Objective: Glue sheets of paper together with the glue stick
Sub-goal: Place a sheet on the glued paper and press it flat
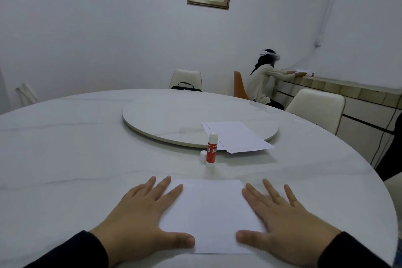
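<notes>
Both palms flat on a white sheet at the table's near edge.
The left hand and right hand, fingers spread, press the sheet. Just beyond it the red-and-white glue stick stands upright, uncapped, its cap beside; farther off, spare sheets overlap the turntable.

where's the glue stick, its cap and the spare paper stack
glue stick (211, 150): head view, on the red label of the upright tube
cap (203, 156): head view, on its side wall
spare paper stack (239, 137): head view, middle of the top sheet
</notes>
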